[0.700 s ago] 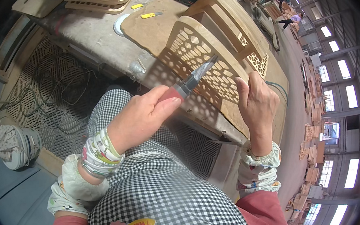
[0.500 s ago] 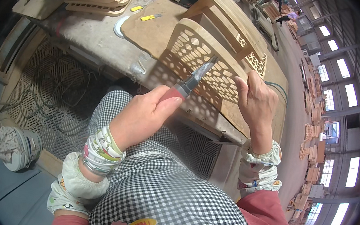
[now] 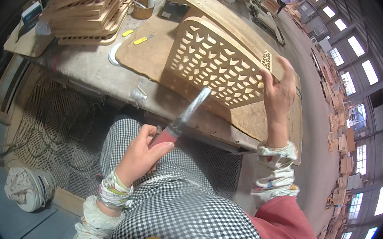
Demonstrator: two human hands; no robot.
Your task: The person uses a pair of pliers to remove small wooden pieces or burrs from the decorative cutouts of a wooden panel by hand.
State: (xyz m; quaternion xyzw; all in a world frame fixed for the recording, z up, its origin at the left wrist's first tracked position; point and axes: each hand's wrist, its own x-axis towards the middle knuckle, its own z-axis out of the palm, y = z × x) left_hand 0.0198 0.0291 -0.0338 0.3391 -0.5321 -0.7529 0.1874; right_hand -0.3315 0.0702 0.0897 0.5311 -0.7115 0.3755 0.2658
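My left hand (image 3: 139,150) grips the red handle of a metal file (image 3: 186,114), whose grey blade points up and to the right, short of the panel. My right hand (image 3: 279,91) holds the right edge of a pale wooden fretwork panel (image 3: 211,65) cut with several small openings. The panel stands tilted on a flat wooden board (image 3: 148,53) on the dusty workbench (image 3: 92,76). My checked apron fills the lower middle of the view.
A stack of similar carved panels (image 3: 87,13) sits at the bench's back left. Yellow pieces (image 3: 140,40) lie on the board. A metal grid (image 3: 55,130) and cables lie under the bench. My shoe (image 3: 29,187) rests at the left. More wooden parts line the hall at the right.
My left hand has drawn the file back down and away from the panel. My right hand has shifted on the panel's right edge, and the panel now stands more upright.
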